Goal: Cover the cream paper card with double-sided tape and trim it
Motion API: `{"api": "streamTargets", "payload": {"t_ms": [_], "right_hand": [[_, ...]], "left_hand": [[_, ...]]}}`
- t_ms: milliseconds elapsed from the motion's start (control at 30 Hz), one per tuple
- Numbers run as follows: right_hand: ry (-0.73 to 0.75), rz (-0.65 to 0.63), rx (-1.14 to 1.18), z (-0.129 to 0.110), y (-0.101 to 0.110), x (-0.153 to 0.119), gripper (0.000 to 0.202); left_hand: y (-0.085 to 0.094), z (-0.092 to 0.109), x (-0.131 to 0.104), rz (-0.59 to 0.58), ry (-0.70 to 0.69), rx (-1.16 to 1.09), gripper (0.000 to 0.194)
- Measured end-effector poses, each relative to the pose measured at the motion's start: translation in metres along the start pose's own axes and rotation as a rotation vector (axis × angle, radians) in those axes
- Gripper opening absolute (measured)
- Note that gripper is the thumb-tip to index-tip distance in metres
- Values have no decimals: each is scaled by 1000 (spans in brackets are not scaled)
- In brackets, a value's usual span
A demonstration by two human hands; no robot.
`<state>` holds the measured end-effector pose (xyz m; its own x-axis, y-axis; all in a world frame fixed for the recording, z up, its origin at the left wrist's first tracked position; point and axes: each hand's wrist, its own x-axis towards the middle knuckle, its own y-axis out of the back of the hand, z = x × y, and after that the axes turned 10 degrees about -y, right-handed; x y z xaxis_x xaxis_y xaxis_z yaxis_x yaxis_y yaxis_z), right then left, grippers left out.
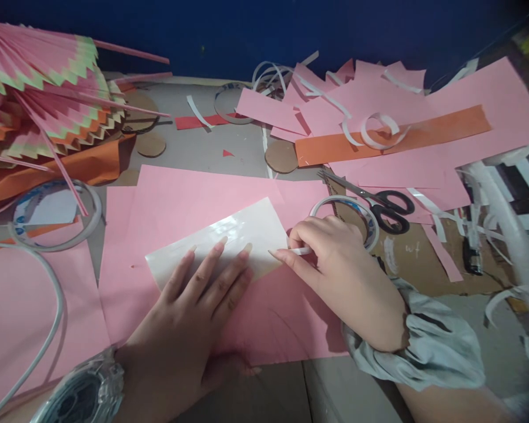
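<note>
A glossy white rectangular sheet point(251, 226) lies slanted on large pink paper point(180, 194). My left hand point(194, 311) rests flat on its lower part, fingers spread. At the sheet's right corner, my right hand point(335, 264) is closed in a pinch on a narrow white strip point(302, 251). Most of the strip is hidden by the fingers, and I cannot tell whether it is joined to the sheet. Just behind the right hand lies a roll of tape point(370, 220), partly covered by it. Black-handled scissors point(385, 208) lie open beside the roll.
Pink cut pieces point(379, 88), an orange strip point(449, 129) and curled white strips point(381, 141) pile up at back right. Pleated paper fans point(48, 64) stand at far left, near another tape roll point(94, 217). Cardboard discs point(151, 144) lie behind the pink paper.
</note>
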<state>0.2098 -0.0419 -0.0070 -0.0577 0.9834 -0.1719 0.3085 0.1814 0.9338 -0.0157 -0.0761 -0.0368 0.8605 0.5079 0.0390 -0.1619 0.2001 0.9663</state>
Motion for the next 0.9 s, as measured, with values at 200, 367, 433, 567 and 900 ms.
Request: {"api": "streamTargets", "payload": {"t_ms": [200, 367, 433, 567, 900], "right_hand": [[3, 3, -5, -1, 0, 2, 23], [2, -2, -5, -1, 1, 2, 24], [4, 11, -18, -1, 1, 1, 25], [29, 46, -75, -5, -2, -2, 26], [130, -72, -57, -8, 1, -6, 23]], "left_hand": [[0, 1, -1, 7, -3, 4, 85], [1, 0, 0, -8, -14, 32, 85], [2, 1, 1, -9, -11, 49, 85], [10, 12, -5, 22, 21, 111, 85], [12, 10, 6, 37, -24, 108, 79]]}}
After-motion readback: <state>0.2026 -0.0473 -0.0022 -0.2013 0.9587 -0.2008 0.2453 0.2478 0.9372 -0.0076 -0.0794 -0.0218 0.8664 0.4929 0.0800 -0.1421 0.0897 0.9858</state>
